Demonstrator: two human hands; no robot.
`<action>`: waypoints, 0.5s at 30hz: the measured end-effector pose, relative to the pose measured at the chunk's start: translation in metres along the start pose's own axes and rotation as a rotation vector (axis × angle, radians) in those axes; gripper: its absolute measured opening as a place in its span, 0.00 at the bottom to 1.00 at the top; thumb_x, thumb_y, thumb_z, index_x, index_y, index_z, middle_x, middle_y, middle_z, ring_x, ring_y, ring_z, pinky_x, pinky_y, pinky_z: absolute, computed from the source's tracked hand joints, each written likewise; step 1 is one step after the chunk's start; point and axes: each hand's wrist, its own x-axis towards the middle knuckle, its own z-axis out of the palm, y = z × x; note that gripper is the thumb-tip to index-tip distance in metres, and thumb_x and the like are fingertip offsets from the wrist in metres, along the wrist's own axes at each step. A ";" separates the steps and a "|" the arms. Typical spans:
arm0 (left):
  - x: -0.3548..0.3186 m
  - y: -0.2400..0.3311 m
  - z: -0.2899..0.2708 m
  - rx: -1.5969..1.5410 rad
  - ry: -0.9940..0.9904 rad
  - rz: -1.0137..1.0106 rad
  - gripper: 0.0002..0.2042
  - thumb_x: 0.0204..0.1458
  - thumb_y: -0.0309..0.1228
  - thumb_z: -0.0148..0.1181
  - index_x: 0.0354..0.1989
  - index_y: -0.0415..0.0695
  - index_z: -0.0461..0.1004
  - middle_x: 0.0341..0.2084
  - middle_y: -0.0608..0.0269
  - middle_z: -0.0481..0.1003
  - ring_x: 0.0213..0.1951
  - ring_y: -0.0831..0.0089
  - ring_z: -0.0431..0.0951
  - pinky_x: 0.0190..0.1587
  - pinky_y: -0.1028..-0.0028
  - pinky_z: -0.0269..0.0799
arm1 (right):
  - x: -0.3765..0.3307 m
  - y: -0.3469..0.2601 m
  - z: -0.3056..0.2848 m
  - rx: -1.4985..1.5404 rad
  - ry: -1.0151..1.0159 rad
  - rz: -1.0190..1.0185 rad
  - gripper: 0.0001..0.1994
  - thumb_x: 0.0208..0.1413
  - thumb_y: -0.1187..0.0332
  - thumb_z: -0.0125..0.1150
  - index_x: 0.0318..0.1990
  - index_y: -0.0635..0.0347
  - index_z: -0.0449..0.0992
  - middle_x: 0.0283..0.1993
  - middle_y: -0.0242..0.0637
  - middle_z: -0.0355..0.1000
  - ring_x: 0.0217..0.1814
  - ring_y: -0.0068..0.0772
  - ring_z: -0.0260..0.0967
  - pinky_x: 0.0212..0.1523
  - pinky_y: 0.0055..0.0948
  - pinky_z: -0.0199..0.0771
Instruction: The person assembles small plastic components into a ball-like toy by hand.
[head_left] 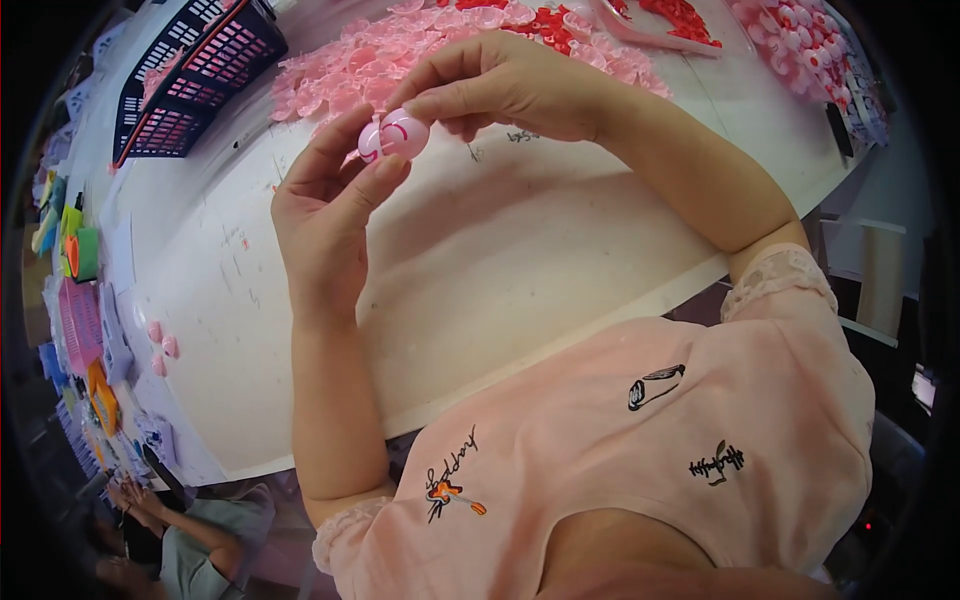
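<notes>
Both hands are meeting above a white worktable [520,260], working on a small, rounded pink plastic piece with a thin red curved line across it [396,137]. The left hand [325,215] is pinching the piece from below, thumb and forefinger closing on its lower left edge while the other fingers are curling loosely behind. The right hand [500,85] is coming in from above, its fingertips pressing together on the piece's upper right side (the piece is sitting right between the two hands, held up off the table). Beyond the hands, a heap of pale pink plastic pieces [370,60] is lying spread across the far side of the table, with a smaller cluster of red plastic pieces [545,25] mixed in near it. A black slotted plastic crate [195,75] is standing at the far left of the table.
</notes>
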 end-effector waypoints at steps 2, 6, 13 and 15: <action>-0.001 -0.002 0.004 -0.065 0.024 0.004 0.20 0.41 0.18 0.61 0.47 0.34 0.68 0.38 0.57 0.72 0.38 0.72 0.74 0.41 0.75 0.74 | 0.001 0.003 0.005 0.160 0.006 0.028 0.12 0.51 0.66 0.57 0.42 0.61 0.73 0.33 0.28 0.69 0.37 0.17 0.65 0.37 0.18 0.66; 0.000 -0.005 0.003 -0.190 0.090 0.035 0.20 0.44 0.18 0.58 0.48 0.35 0.67 0.39 0.57 0.72 0.39 0.72 0.74 0.42 0.75 0.74 | -0.001 0.005 0.018 0.340 0.098 0.038 0.16 0.50 0.66 0.59 0.45 0.61 0.70 0.40 0.30 0.68 0.40 0.18 0.65 0.40 0.18 0.66; 0.000 -0.007 0.002 -0.207 0.074 0.053 0.19 0.44 0.17 0.58 0.48 0.35 0.66 0.39 0.57 0.72 0.40 0.73 0.74 0.43 0.76 0.73 | -0.004 0.008 0.025 0.308 0.066 0.109 0.15 0.47 0.63 0.63 0.41 0.58 0.72 0.37 0.26 0.68 0.39 0.16 0.63 0.38 0.18 0.65; 0.000 -0.009 0.001 -0.154 0.072 0.072 0.20 0.43 0.16 0.58 0.48 0.35 0.66 0.38 0.56 0.72 0.39 0.73 0.74 0.43 0.77 0.72 | -0.004 0.008 0.025 0.338 0.103 0.111 0.14 0.47 0.63 0.63 0.40 0.58 0.72 0.36 0.26 0.68 0.38 0.16 0.63 0.37 0.18 0.65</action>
